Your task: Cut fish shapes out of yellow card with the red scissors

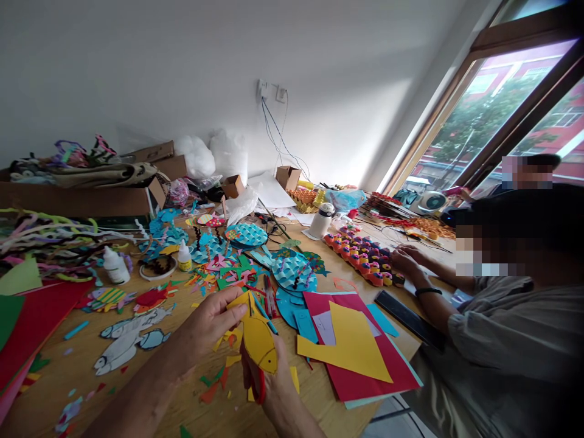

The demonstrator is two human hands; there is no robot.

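Yellow fish (pixel 259 342) is above the table (pixel 177 407), tail pinched by the left hand (pixel 212 322); the right hand (pixel 274 380) clasps one pair of scissors (pixel 261 388), blades mostly hidden. Two glue bottles (pixel 115 266) stand beyond.

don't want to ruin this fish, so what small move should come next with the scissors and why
Probably a small snip near the tail: the left hand pinches the yellow paper fish there, the right hand holds the red-handled scissors, and the rest already looks cut close to its drawn outline. The blades are largely hidden, so I can't tell where they'd bite.
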